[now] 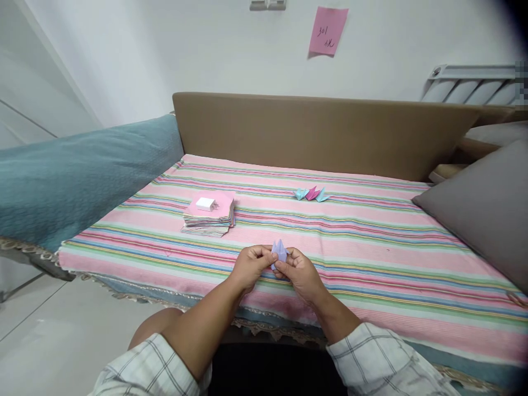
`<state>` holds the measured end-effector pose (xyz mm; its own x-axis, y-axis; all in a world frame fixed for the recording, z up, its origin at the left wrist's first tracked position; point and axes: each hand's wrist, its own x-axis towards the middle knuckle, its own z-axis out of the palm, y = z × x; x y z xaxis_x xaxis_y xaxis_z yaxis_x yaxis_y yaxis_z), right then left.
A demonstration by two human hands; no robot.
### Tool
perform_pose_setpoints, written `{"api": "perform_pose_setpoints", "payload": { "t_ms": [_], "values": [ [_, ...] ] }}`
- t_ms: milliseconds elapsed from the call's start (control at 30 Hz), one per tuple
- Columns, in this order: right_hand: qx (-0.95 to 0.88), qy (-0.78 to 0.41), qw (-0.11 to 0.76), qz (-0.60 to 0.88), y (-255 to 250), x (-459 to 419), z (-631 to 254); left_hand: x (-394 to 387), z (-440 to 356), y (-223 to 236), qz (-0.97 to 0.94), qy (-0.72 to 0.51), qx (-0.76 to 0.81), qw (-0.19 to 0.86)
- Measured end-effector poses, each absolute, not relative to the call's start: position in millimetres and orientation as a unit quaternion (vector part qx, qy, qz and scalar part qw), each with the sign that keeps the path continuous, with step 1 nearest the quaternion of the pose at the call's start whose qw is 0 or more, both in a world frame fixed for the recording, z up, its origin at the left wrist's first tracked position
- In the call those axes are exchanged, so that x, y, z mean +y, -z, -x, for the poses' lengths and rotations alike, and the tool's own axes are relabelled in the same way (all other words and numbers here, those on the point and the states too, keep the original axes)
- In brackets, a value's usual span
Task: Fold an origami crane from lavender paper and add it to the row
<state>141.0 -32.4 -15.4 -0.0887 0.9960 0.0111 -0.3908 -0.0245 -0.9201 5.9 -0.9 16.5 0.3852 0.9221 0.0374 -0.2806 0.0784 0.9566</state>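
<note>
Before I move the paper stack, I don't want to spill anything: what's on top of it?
The paper stack has a white plug adapter lying on its pink top sheet. Whatever lies directly beneath the adapter is hidden.

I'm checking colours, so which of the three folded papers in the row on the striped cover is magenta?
The middle folded paper; it sits between the left folded paper and the right folded paper, both light blue.

1 head-worn camera looks forward and down at hands (251, 267).
</note>
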Motion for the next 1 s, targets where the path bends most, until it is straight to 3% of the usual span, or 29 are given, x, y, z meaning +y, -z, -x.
{"api": "perform_pose_setpoints", "payload": {
  "t_ms": [300,1000],
  "values": [
    [-0.415,-0.63,0.509,0.414,8.8,-34.5,-142.1,-1.1,-4.5,-15.5,-0.513,-0.443,0.331,0.656],
    [-0.433,-0.601,0.546,0.391,9.4,-32.6,-147.1,-0.9,-5.5,-13.2,-0.46,-0.451,0.342,0.684]
  ]
}}
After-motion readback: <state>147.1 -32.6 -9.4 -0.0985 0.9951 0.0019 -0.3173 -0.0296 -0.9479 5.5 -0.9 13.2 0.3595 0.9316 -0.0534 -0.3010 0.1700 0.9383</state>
